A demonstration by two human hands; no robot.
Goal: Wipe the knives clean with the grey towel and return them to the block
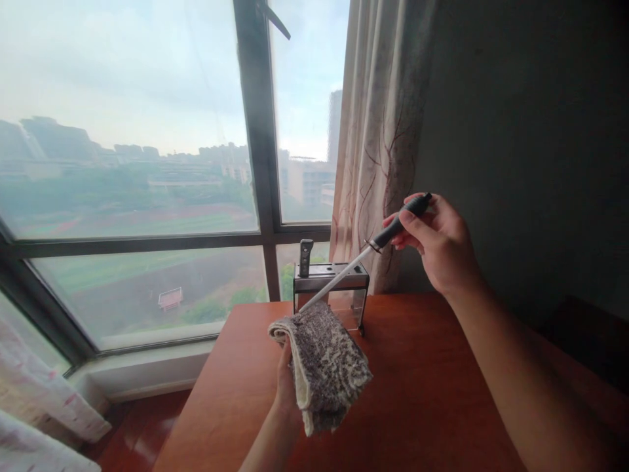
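Observation:
My right hand (442,242) is closed around the black handle of a honing steel (341,275), raised above the table's right side. Its pale rod slants down to the left, and the tip end meets the top of a folded grey-and-white cloth (329,367); whether the cloth wraps the tip I cannot tell. My left hand (286,380) grips that cloth from the left and beneath, with most of its fingers hidden. Behind the cloth stands a knife block (354,280) with a metal top and clear sides. One knife (305,257) with a dark riveted handle sticks up from it.
The reddish-brown wooden table (417,367) spreads beneath my hands, its far edge near the window (132,131). A patterned curtain (378,131) hangs behind the knife block. Another curtain (49,393) is at the lower left, and a dark wall (515,131) rises on the right.

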